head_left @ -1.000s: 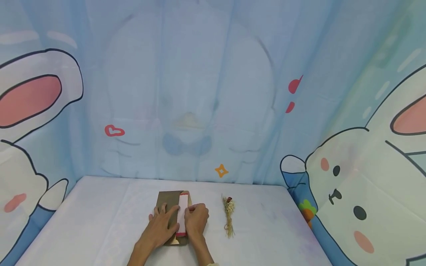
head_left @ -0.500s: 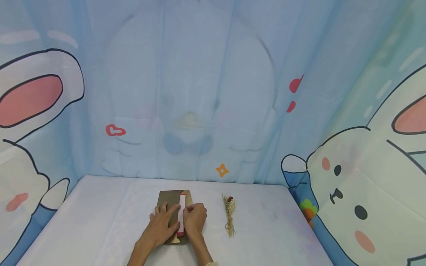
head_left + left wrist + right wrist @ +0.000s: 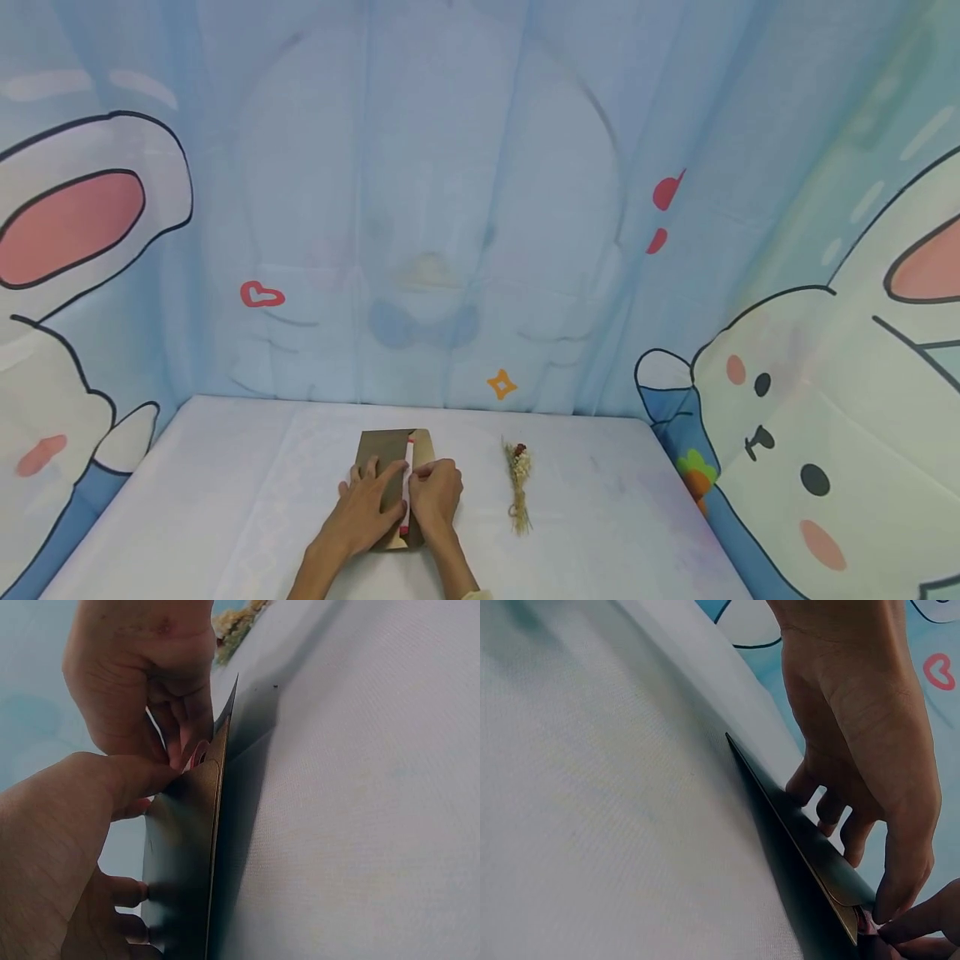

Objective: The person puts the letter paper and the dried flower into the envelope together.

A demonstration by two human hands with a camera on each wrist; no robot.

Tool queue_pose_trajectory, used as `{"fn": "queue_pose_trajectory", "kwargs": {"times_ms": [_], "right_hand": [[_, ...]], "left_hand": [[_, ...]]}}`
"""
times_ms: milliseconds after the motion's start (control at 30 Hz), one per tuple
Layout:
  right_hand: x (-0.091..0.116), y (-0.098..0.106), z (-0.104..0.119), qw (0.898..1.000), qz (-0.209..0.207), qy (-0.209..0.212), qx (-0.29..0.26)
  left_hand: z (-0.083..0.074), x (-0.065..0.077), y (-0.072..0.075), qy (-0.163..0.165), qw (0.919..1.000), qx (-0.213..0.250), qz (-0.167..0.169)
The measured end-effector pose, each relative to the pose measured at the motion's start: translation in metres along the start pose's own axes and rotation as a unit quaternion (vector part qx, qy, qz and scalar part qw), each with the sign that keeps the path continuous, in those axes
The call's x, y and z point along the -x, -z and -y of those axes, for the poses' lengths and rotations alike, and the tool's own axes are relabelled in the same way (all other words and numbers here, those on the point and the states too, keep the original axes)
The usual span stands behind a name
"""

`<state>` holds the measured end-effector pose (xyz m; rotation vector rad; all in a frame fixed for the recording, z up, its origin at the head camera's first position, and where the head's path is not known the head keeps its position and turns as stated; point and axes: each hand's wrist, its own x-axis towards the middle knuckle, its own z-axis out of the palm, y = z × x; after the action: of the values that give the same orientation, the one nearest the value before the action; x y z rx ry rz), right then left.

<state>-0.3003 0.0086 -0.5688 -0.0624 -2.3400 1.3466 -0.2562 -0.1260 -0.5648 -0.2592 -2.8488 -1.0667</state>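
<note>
A flat brown card or folder lies on the table. Along its right part runs a narrow white paper strip with red ends. My left hand rests on the card with spread fingers, its index finger and thumb at the strip's left edge. My right hand pinches the strip's right edge with curled fingers. In the left wrist view, a small pinkish curl of paper shows by the right fingertips. The right wrist view has the fingertips of both hands meeting near the card's edge.
A small tied bunch of dried flowers lies on the white-covered table, to the right of my right hand. Behind stands a blue curtain printed with cartoon rabbits.
The visible white strip has become narrower as my right hand shifted slightly left. More of the card's tan right part shows. My left hand stays on the card.
</note>
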Motion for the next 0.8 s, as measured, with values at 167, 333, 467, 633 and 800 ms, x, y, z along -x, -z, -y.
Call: {"fn": "queue_pose_trajectory", "kwargs": {"times_ms": [167, 333, 467, 633, 800], "right_hand": [[-0.004, -0.012, -0.016, 0.999, -0.011, 0.033, -0.010], [-0.004, -0.010, -0.010, 1.000, 0.006, 0.006, -0.010], [-0.003, -0.001, 0.006, 0.999, 0.029, -0.021, 0.011], [-0.003, 0.000, 0.011, 0.998, 0.042, -0.041, 0.025], [-0.002, -0.003, 0.010, 0.998, 0.036, -0.043, 0.024]], "left_hand": [[0.000, 0.000, -0.001, -0.003, 1.0000, 0.001, 0.000], [-0.001, 0.000, 0.002, -0.001, 1.0000, -0.009, 0.000], [-0.002, 0.000, 0.003, 0.000, 0.9999, -0.011, -0.002], [-0.002, 0.000, 0.004, 0.001, 1.0000, -0.005, -0.001], [-0.002, -0.001, 0.004, 0.002, 1.0000, -0.005, 0.000]]}}
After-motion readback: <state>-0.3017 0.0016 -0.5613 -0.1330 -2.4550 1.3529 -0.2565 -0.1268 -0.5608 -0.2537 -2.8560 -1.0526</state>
